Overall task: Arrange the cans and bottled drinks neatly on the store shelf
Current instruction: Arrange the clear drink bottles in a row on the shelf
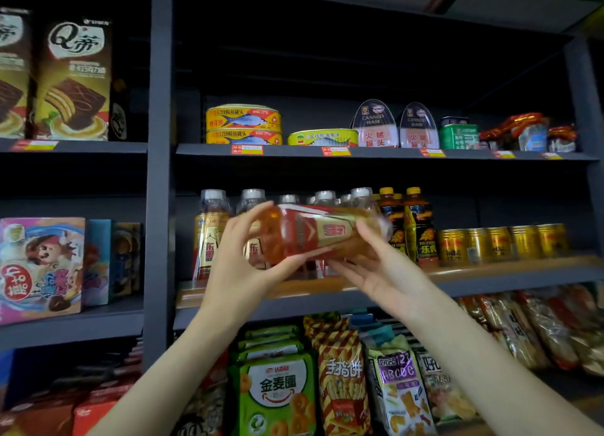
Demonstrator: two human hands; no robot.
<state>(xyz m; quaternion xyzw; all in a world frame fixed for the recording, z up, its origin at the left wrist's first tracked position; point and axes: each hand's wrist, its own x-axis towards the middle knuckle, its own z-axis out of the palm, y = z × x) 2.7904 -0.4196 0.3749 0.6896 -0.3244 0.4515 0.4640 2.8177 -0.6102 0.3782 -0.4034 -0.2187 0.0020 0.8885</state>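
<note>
Bottle lying sideways, long axis left-right, before shelf; left hand gripping base end, right hand cradling cap end underneath, needing uprighting.

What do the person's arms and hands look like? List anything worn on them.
Two bare forearms rise from the bottom edge. No sleeves, gloves, watch, rings or bracelets show on the left hand or the right hand. Fingers slender; nails look short and unpainted.

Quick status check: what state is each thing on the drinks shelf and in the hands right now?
Amber bottle: lying sideways in the air, held at both ends.
Left hand: grips its base end.
Right hand: fingers cradle its other end.
White-capped bottles: upright on shelf.
Orange-capped bottles: upright.
Gold cans: upright, in a row.
</note>
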